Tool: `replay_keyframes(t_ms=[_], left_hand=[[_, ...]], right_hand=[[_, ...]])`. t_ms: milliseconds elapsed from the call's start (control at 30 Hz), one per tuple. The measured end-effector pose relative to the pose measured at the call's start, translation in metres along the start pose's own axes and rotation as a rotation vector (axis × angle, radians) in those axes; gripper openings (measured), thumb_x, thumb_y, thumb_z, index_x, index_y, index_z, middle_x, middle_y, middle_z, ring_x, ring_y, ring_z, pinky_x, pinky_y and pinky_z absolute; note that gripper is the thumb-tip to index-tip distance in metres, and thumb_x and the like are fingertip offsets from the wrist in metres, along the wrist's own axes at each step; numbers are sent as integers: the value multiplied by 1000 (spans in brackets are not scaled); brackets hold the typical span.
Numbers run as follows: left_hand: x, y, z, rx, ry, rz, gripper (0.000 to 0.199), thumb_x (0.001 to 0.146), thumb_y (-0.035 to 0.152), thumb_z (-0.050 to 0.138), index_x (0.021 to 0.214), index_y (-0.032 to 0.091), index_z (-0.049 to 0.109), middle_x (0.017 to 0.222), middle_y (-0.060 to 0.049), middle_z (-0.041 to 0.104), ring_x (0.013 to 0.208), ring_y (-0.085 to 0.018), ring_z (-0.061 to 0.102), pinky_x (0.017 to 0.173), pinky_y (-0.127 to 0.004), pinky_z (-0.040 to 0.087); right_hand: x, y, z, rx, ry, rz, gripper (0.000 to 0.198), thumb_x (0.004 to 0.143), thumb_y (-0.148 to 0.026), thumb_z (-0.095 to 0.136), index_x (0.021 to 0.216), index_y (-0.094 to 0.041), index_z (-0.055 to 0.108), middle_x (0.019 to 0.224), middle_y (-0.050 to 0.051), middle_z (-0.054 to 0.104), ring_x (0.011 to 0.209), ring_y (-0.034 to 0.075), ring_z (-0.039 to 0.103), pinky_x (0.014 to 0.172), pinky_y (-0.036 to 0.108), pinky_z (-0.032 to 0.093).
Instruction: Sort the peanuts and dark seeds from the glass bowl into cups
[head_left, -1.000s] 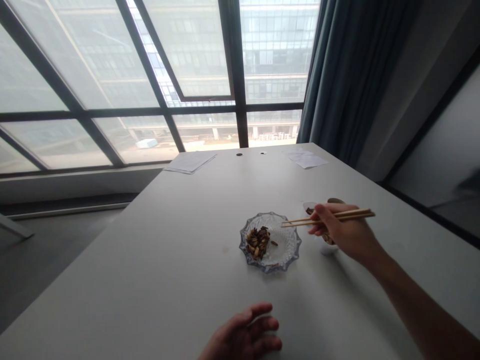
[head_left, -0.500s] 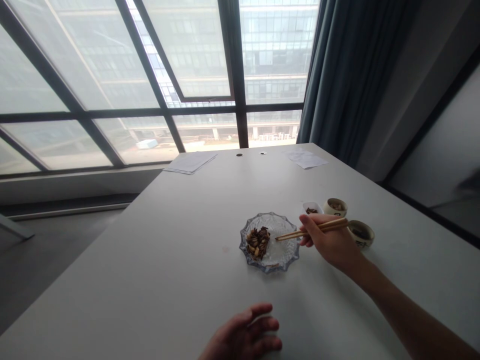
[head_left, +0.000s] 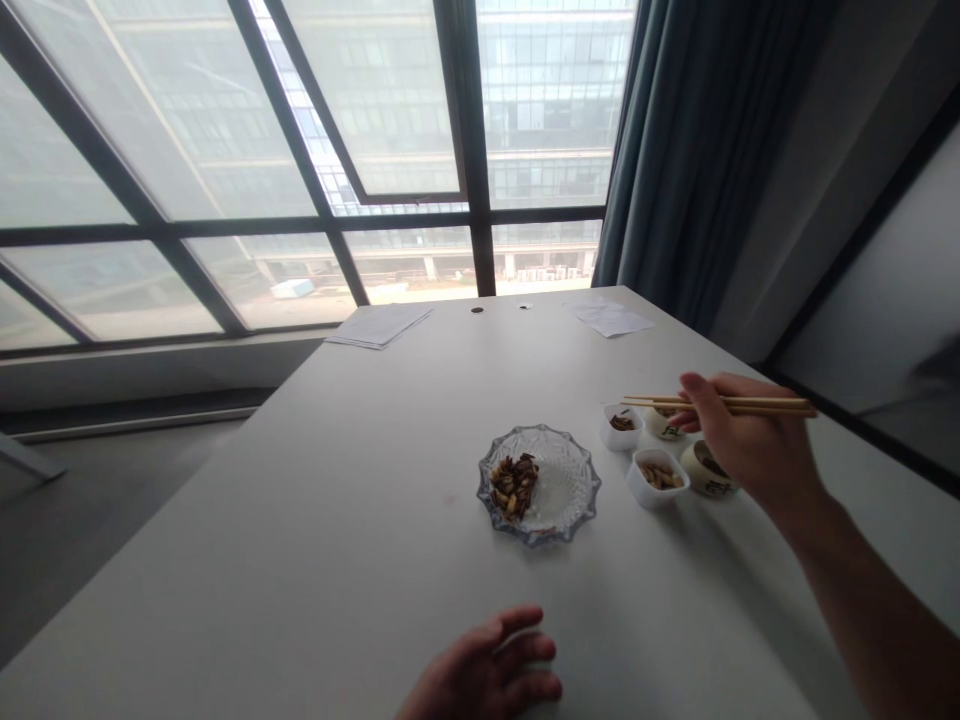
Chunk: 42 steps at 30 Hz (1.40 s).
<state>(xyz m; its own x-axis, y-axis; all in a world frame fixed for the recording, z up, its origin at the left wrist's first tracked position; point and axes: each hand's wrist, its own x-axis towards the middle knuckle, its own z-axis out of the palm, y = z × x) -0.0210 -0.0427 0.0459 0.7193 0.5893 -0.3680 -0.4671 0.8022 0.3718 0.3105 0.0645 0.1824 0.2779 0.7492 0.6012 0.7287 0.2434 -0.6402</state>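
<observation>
A pair of wooden chopsticks [head_left: 765, 405] is gripped in my right hand [head_left: 750, 440], tips pointing left above a small white tub [head_left: 622, 440] of dark slivers. Nothing shows between the tips. Partly behind that hand are two cream cups with dark lettering, a far cup [head_left: 665, 425] and a nearer cup [head_left: 701, 475]. A second white tub [head_left: 660, 495] holds pale brown pieces. The scalloped glass plate [head_left: 570, 530] bears a heap of mixed brown and yellowish pieces [head_left: 514, 487] on its left side. My left hand [head_left: 495, 665] rests at the near edge, fingers apart, holding nothing.
The white table [head_left: 337, 520] reaches to a large window. Paper sheets lie at its far left [head_left: 382, 325] and loose papers [head_left: 613, 318] at its far right. Two small round fittings sit between them. A dark curtain [head_left: 675, 150] hangs behind on the right.
My right hand has moved right and away from the glass plate with the chopsticks, now over the tubs and cups. Both white tubs have come into clearer view. My left hand stays put.
</observation>
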Motion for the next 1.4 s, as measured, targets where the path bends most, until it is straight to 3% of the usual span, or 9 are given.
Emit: replay_keyframes(t_ms=[167,267,400,600,800,1000,1167,1267,1400], left_hand=[[-1,2,3,6,13,-12,33,85,31,60,114,22,73,106,-1,78,101,-20,68,92,-31,39],[-1,2,2,12,-3,-19,32,85,32,61,114,22,72,107,-2,78,101,-20,68,92,-32,39],[0,0,1,15,-21,-5,33,85,32,62,115,22,72,108,-3,78,101,-20,68,92,-32,38],[0,1,2,16,-11,-7,32,87,32,59,114,23,72,107,-2,77,101,-20,68,93,-32,38],[-1,0,-1,17,-19,-2,32,88,30,57,116,22,71,109,-4,76,102,-20,67,96,-34,37],[-1,0,1,9,-21,-4,32,88,30,58,116,21,71,110,-5,75,103,-21,67,96,-34,36],[-1,-1,2,2,-13,4,31,89,29,56,115,23,71,109,-4,76,102,-20,67,95,-33,37],[0,-1,1,10,-25,-4,30,89,30,56,114,23,72,108,-3,76,102,-19,67,95,-32,37],[0,1,2,23,-18,-3,30,90,30,55,114,24,72,108,-3,76,102,-18,67,95,-32,38]], right_hand=[[-8,-11,6,102,-104,41,39,92,-54,63,73,-21,72,65,3,74,59,19,71,58,29,55],[-18,-23,14,254,-327,74,37,92,-51,64,77,-19,74,69,4,75,61,19,71,57,27,55],[-29,-32,28,333,-665,-86,28,93,-43,65,83,-19,75,74,4,74,67,17,68,60,26,50],[-39,-31,45,367,-786,-159,30,95,-42,62,80,-19,73,74,3,71,68,16,64,64,27,48],[-47,-29,53,379,-789,-164,36,98,-45,58,80,-19,73,73,3,71,65,14,65,63,26,48],[-45,-33,49,368,-761,-62,36,99,-45,56,81,-19,74,76,4,76,67,16,71,61,25,53],[-27,-42,4,277,-586,40,32,92,-47,65,77,-21,75,75,5,77,66,20,74,57,25,59],[-16,-38,-33,178,-379,134,30,88,-50,70,80,-22,77,69,7,77,60,23,75,46,24,59],[-7,-26,-63,29,-293,62,29,88,-49,69,78,-24,77,66,7,76,55,23,75,41,20,58]])
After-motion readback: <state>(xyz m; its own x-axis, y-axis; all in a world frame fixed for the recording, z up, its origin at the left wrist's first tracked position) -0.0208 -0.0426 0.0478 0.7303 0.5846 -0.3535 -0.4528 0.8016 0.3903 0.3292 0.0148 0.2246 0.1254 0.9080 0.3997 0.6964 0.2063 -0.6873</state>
